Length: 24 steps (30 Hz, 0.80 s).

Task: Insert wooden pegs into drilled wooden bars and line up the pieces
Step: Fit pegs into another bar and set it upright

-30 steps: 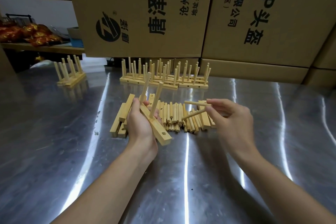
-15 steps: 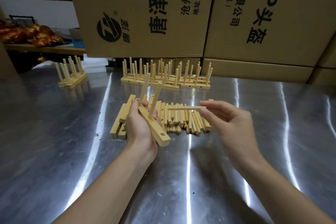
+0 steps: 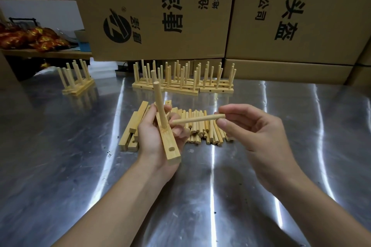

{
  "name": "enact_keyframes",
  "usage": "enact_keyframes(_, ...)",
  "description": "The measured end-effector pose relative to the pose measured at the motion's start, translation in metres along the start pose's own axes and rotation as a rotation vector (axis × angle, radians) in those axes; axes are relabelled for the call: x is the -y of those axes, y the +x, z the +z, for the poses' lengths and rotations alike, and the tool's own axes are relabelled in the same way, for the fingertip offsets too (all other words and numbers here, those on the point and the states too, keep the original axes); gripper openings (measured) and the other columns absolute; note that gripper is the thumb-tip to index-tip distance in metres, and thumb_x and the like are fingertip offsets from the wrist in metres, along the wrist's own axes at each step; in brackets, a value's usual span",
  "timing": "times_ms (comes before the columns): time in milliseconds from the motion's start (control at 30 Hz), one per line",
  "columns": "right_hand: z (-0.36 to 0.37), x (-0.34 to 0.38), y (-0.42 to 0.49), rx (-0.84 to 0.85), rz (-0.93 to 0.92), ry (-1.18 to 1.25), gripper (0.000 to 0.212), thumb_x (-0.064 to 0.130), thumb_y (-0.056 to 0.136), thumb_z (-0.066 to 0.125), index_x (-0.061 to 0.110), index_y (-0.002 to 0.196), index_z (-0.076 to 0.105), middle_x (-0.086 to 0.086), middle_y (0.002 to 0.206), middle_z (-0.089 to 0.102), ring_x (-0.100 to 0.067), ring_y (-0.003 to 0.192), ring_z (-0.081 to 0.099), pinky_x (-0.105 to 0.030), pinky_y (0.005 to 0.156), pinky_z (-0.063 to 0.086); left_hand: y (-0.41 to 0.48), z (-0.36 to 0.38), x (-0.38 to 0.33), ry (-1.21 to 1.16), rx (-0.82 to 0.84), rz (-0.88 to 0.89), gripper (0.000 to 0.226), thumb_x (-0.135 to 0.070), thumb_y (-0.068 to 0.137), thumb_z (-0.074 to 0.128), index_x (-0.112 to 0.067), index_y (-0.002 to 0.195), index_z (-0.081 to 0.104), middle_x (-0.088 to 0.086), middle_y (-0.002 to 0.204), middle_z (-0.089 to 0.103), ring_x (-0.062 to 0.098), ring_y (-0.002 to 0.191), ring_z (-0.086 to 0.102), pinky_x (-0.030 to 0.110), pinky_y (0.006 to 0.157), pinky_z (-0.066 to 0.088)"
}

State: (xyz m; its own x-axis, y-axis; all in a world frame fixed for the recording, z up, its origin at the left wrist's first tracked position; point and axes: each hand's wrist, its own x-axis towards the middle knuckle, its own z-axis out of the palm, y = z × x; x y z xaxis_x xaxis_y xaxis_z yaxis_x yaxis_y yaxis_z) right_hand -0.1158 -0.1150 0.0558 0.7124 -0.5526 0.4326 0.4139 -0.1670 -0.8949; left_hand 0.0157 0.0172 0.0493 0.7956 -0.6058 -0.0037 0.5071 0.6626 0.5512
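My left hand [image 3: 152,136] grips a drilled wooden bar [image 3: 170,147] with two pegs standing in it; the nearer peg [image 3: 159,104] points up, and an empty hole shows near the bar's close end. My right hand [image 3: 259,132] pinches a loose peg [image 3: 198,119] held sideways, its free tip close to the bar. Behind the hands lie a pile of loose pegs [image 3: 202,128] and several bare bars [image 3: 134,124]. Finished bars with upright pegs [image 3: 184,80] stand lined up further back.
A second small group of pegged bars [image 3: 77,80] stands at the far left of the shiny metal table [image 3: 60,166]. Big cardboard boxes [image 3: 220,12] wall off the back. A shelf with red and gold packets [image 3: 30,39] is at the far left.
My right hand has brought one peg leftwards, close to the bar. My left hand has turned the bar so its near end points more towards me.
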Motion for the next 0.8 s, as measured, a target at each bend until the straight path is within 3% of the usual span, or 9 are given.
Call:
enact_keyframes(200,-0.003,-0.004,0.002,0.011,0.023,-0.009,0.022,0.008,0.080,0.082,0.014,0.101,0.081,-0.009,0.098,0.081,-0.014,0.092,0.076,-0.016,0.077,0.055,-0.002,0.001,-0.002,-0.067,0.055,-0.007,0.019,-0.032,0.086,0.061,-0.015,0.091,0.055,-0.003,0.058,0.042,0.010,0.041,0.040,0.021,0.047,0.037)
enact_keyframes(300,-0.007,-0.003,0.003,0.034,0.019,-0.016,0.023,0.013,0.079,0.083,0.017,0.101,0.083,-0.009,0.099,0.081,-0.015,0.093,0.077,-0.017,0.077,0.056,0.000,-0.001,-0.001,-0.055,0.050,-0.008,0.017,-0.031,0.095,0.057,-0.015,0.090,0.056,-0.002,0.057,0.043,0.011,0.041,0.040,0.021,0.046,0.037)
enact_keyframes(400,-0.012,0.003,0.005,0.138,-0.010,-0.054,0.023,0.015,0.082,0.082,0.020,0.104,0.083,-0.008,0.102,0.081,-0.015,0.095,0.077,-0.017,0.077,0.056,0.003,-0.003,-0.001,0.030,-0.016,-0.014,0.032,-0.038,0.109,0.046,-0.017,0.085,0.056,-0.002,0.058,0.042,0.011,0.043,0.037,0.022,0.044,0.033)
enact_keyframes(600,-0.012,0.025,0.004,0.257,-0.133,-0.305,0.022,0.023,0.085,0.081,0.027,0.107,0.082,0.000,0.099,0.081,-0.015,0.089,0.075,-0.030,0.077,0.060,0.006,-0.005,-0.001,0.262,-0.119,0.047,0.039,-0.049,0.111,0.043,-0.020,0.086,0.054,-0.002,0.058,0.039,0.013,0.047,0.035,0.025,0.046,0.029)
enact_keyframes(700,-0.013,0.032,0.003,0.276,-0.161,-0.404,0.020,0.026,0.084,0.080,0.028,0.103,0.083,-0.001,0.095,0.080,-0.031,0.079,0.073,-0.037,0.072,0.058,0.006,-0.005,-0.003,0.289,-0.146,0.060,0.039,-0.049,0.111,0.044,-0.019,0.088,0.054,-0.002,0.060,0.038,0.012,0.046,0.036,0.022,0.041,0.033)
enact_keyframes(800,-0.016,0.038,0.003,0.299,-0.199,-0.466,0.018,0.025,0.083,0.079,0.027,0.100,0.083,-0.002,0.093,0.080,-0.025,0.078,0.073,-0.034,0.073,0.060,0.005,-0.005,-0.004,0.287,-0.149,0.040,0.039,-0.050,0.111,0.044,-0.019,0.090,0.054,-0.003,0.061,0.039,0.012,0.044,0.036,0.023,0.041,0.032)
